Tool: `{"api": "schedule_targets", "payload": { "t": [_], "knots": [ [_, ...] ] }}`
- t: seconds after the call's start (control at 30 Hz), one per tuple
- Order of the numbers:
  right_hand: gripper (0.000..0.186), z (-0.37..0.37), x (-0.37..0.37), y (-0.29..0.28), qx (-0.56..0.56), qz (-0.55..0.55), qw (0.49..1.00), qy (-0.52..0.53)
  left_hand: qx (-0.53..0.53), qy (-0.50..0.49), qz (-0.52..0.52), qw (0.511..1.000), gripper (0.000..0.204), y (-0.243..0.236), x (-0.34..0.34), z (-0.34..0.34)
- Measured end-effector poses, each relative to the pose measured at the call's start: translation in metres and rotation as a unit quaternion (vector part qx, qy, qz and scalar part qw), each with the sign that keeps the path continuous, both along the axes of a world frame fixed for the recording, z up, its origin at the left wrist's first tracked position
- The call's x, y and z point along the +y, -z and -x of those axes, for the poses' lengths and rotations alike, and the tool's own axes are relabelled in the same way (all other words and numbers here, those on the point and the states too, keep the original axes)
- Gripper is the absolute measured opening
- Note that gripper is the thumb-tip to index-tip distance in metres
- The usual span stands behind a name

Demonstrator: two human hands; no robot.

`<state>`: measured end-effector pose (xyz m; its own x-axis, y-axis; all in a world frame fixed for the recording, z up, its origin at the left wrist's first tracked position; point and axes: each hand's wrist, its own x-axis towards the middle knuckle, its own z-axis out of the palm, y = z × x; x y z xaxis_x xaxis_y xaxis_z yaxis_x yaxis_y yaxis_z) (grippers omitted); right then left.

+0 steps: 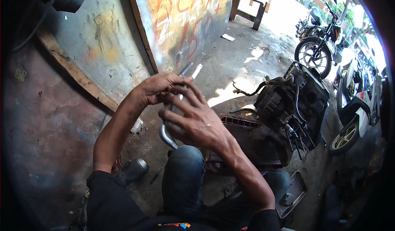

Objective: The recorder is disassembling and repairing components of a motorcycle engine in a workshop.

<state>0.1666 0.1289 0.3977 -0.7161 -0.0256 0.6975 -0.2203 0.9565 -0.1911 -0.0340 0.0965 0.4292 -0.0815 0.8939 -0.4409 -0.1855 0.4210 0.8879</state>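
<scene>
Over my knees, both hands are closed around a metal part whose kind I cannot make out. Its curved silver end [166, 137] hangs out below my fingers, close over one knee. At the top, a pale rod [196, 71] and a darker thin rod [187, 69] stick out past my knuckles. My left hand [162, 87] grips the upper portion, fingers bent over it. Lower and to the right, my right hand [193, 122] wraps the middle with its fingers curled. The part's body is mostly hidden behind the fingers, which are slightly blurred.
To the right lies a large dark machine assembly [290, 101] with hoses and cables. A metal tray [294, 194] rests by my right knee. A cylindrical dark tool [135, 169] is on the floor at left. Painted panels [185, 21] stand ahead; motorcycles [314, 52] are parked far right.
</scene>
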Motion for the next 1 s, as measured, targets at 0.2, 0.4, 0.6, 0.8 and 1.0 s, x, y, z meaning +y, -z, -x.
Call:
{"api": "schedule_targets", "payload": {
  "t": [0.2,0.4,0.6,0.8,1.0],
  "knots": [
    [0.016,-0.006,-0.016,-0.010,0.085,0.284,0.955,-0.004,-0.136,-0.018,0.015,0.990,0.049,0.003,-0.030,-0.006],
    [0.038,-0.052,-0.023,-0.041,0.065,0.411,0.909,0.017,-0.278,-0.193,-0.187,0.922,0.041,0.006,-0.066,-0.030],
    [0.029,-0.077,-0.043,-0.046,0.024,0.584,0.809,-0.058,-0.476,-0.156,-0.423,0.755,0.040,-0.015,-0.068,-0.088],
    [0.025,-0.085,-0.053,-0.047,0.071,0.657,0.750,-0.012,-0.471,-0.179,-0.506,0.700,0.044,-0.050,-0.057,-0.133],
    [0.046,-0.099,-0.052,-0.053,0.040,0.771,0.634,-0.045,-0.418,-0.112,-0.579,0.691,0.064,-0.063,-0.057,-0.157]
  ]
}}
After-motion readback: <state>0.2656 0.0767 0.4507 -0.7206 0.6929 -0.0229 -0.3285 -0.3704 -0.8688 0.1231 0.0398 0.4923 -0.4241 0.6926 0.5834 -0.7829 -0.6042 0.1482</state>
